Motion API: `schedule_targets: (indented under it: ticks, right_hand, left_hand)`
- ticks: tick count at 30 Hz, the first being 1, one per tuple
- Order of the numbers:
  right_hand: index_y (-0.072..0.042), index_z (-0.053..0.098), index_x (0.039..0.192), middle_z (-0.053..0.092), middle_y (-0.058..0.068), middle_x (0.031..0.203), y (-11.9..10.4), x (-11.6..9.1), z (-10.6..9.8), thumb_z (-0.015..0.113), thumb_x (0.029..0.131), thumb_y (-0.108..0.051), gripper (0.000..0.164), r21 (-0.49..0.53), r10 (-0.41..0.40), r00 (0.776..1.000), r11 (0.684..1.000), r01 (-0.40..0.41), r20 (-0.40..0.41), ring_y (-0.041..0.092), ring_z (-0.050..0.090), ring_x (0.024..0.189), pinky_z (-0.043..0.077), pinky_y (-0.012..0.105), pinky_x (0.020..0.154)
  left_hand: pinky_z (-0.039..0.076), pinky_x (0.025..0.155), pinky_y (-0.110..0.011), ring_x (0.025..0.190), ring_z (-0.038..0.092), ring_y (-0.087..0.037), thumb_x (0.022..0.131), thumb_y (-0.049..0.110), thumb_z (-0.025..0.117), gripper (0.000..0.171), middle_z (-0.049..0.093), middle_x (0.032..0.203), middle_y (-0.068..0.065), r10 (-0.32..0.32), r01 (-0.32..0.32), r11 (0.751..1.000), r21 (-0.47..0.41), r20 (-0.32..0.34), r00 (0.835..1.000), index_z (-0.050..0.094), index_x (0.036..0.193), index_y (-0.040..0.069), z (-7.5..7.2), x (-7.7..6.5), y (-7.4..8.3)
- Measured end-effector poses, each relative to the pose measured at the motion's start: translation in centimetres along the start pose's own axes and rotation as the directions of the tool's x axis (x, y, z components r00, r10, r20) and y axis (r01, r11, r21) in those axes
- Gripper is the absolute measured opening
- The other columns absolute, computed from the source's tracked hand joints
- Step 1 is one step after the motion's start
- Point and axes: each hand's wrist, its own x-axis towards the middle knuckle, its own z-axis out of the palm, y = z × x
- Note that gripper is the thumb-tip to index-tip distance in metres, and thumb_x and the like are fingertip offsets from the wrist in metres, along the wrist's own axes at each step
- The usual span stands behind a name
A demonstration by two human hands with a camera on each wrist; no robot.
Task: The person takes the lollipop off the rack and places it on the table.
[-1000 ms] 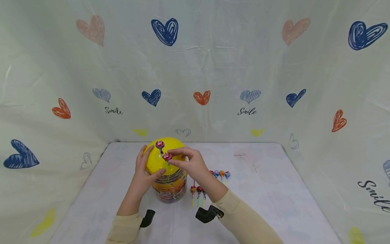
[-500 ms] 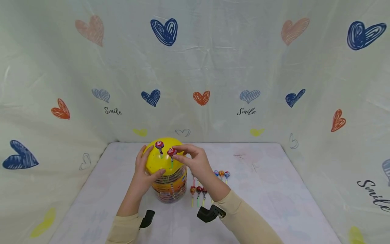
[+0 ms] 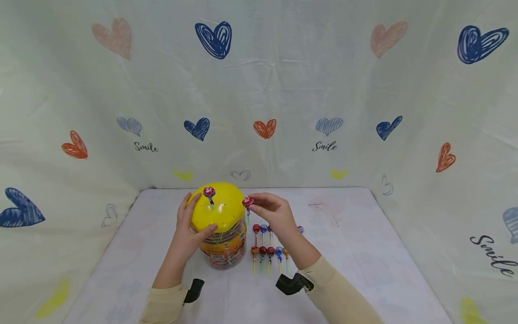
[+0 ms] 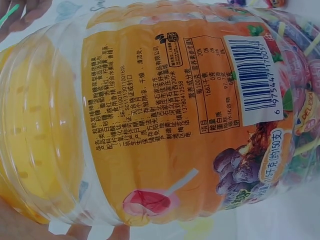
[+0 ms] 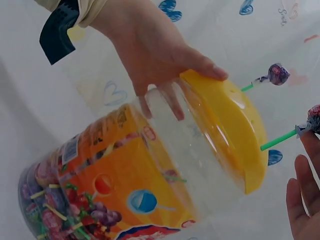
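A clear plastic jar [image 3: 224, 252] with an orange label and a domed yellow lid [image 3: 226, 204] stands upright on the table. It holds many wrapped lollipops, seen in the right wrist view at its bottom end. My left hand [image 3: 189, 231] grips the lid's left side, thumb in front and fingers behind. One lollipop [image 3: 209, 192] stands with its green stick in the lid's top. Between thumb and forefinger, my right hand [image 3: 279, 216] pinches another lollipop [image 3: 248, 202] by its red-and-purple head, just right of the lid. Its green stick [image 5: 280, 139] points down and overlaps the lid's edge in the right wrist view.
Right of the jar, several lollipops lie in two rows on the white table [image 3: 348, 270], among them a front-row one [image 3: 263, 252] with a dark red head. My right forearm partly covers them. A curtain [image 3: 283, 90] printed with hearts hangs behind.
The right hand has carried its lollipop rightward, from over the front of the lid to beside its right edge. The left hand keeps its grip. More of the lollipops on the table now show.
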Motion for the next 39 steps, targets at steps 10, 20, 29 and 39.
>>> schedule_targets:
  ticks: [10, 20, 29, 39]
  right_hand:
    - [-0.001, 0.068, 0.116, 0.068, 0.008, 0.109, 1.6, -1.4, -2.6, 0.069, 0.091, -0.01, 0.027, -0.047, 0.074, 0.995, 0.996, -0.077, -0.065, 0.022, 0.064, 0.1, 0.054, 0.033, 0.089]
    - [0.003, 0.066, 0.115, 0.069, 0.009, 0.105, 4.1, -2.9, -5.0, 0.069, 0.091, -0.008, 0.027, -0.049, 0.119, 0.985, 0.991, -0.125, -0.123, 0.019, 0.067, 0.093, 0.057, 0.031, 0.081]
    - [0.003, 0.064, 0.116, 0.068, 0.015, 0.107, 6.6, -4.6, -7.4, 0.068, 0.092, -0.008, 0.027, -0.046, 0.194, 0.968, 0.978, -0.203, -0.156, 0.039, 0.064, 0.096, 0.058, 0.045, 0.077]
    - [0.005, 0.063, 0.115, 0.067, 0.014, 0.101, 9.2, -6.5, -9.4, 0.065, 0.093, -0.005, 0.025, -0.054, 0.276, 0.937, 0.954, -0.294, -0.212, 0.039, 0.063, 0.092, 0.06, 0.04, 0.069]
  left_hand:
    - [0.018, 0.106, -0.072, 0.143, 0.007, -0.045, 0.086, 0.02, 0.075, 0.085, -0.005, 0.161, -0.008, 0.007, -0.007, 1.0, 0.005, -0.002, 1.0, 0.025, 0.154, 0.018, -0.1, 0.1, 0.0]
    - [0.018, 0.106, -0.072, 0.143, 0.006, -0.044, 0.084, 0.02, 0.077, 0.087, -0.005, 0.161, -0.006, -0.003, 0.003, 1.0, -0.002, -0.008, 1.0, 0.025, 0.154, 0.02, 0.0, 0.1, -0.3]
    - [0.018, 0.106, -0.072, 0.143, 0.006, -0.045, 0.084, 0.021, 0.076, 0.087, -0.005, 0.161, -0.006, -0.012, 0.012, 1.0, 0.0, -0.006, 1.0, 0.025, 0.154, 0.019, 0.0, 0.1, -0.2]
    - [0.019, 0.106, -0.071, 0.143, 0.006, -0.045, 0.085, 0.02, 0.075, 0.087, -0.006, 0.161, -0.009, -0.005, 0.005, 1.0, 0.003, 0.004, 1.0, 0.023, 0.155, 0.017, -0.1, 0.0, 0.2]
